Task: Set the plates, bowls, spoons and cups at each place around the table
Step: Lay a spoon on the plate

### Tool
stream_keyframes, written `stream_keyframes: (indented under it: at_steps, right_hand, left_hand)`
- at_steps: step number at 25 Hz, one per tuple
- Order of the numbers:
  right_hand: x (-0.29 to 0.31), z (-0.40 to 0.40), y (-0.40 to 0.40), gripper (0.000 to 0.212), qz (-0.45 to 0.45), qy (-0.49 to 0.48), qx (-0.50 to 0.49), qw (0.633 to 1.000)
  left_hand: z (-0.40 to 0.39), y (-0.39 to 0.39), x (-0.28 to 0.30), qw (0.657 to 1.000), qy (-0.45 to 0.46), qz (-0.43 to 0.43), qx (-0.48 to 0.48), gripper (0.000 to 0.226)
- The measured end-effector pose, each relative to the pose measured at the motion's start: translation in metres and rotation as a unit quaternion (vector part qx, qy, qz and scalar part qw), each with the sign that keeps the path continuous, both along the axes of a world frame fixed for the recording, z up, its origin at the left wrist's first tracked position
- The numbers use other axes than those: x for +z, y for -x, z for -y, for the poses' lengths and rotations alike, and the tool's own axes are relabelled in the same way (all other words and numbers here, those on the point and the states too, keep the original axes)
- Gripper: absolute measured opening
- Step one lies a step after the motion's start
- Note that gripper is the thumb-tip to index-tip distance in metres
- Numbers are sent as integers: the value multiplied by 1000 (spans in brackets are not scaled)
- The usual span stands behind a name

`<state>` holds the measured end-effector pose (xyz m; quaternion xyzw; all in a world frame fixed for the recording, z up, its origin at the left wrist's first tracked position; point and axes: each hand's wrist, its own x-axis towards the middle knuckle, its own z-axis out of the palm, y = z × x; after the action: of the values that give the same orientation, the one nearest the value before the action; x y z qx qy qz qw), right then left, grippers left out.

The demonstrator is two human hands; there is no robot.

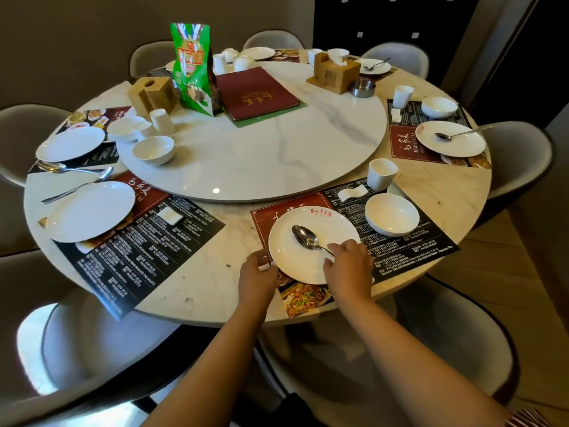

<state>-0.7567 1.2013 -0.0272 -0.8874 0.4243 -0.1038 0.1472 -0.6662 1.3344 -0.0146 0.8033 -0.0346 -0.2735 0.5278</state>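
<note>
A white plate (295,257) lies on the paper placemat (415,241) nearest me. My right hand (349,261) grips the handle of a metal spoon (304,237) whose bowl rests on that plate. My left hand (257,274) pinches the plate's near-left rim. Right of the plate stand a white bowl (391,214), a white cup (381,174) and a small white rest (352,193). On the left placemat lies another plate (89,211) with two spoons (77,186) beyond it. A loose bowl (154,149) and cup (162,121) sit on the turntable (277,155).
The marble turntable also carries a green snack bag (194,66), a red menu (254,92), two wooden tissue boxes (334,72) and a steel ashtray (363,87). The right place has a plate with spoon (451,138), bowl and cup. Grey chairs (92,343) ring the table.
</note>
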Motion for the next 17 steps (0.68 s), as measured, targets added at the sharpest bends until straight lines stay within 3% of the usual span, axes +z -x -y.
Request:
stream_keyframes:
  at_steps: [2, 6, 17]
  right_hand:
    - [11, -21, -4, 31, 22, 8, 19, 1000]
    - [29, -74, -32, 19, 84, -70, 64, 992]
    - [25, -249, -161, 20, 184, -221, 100, 953]
  left_hand:
    - [-12, -6, 7, 1000, 20, -5, 21, 38]
    - [-49, -31, 21, 997, 47, 12, 56, 24]
    - [-234, -138, 34, 987, 93, 2, 132, 23]
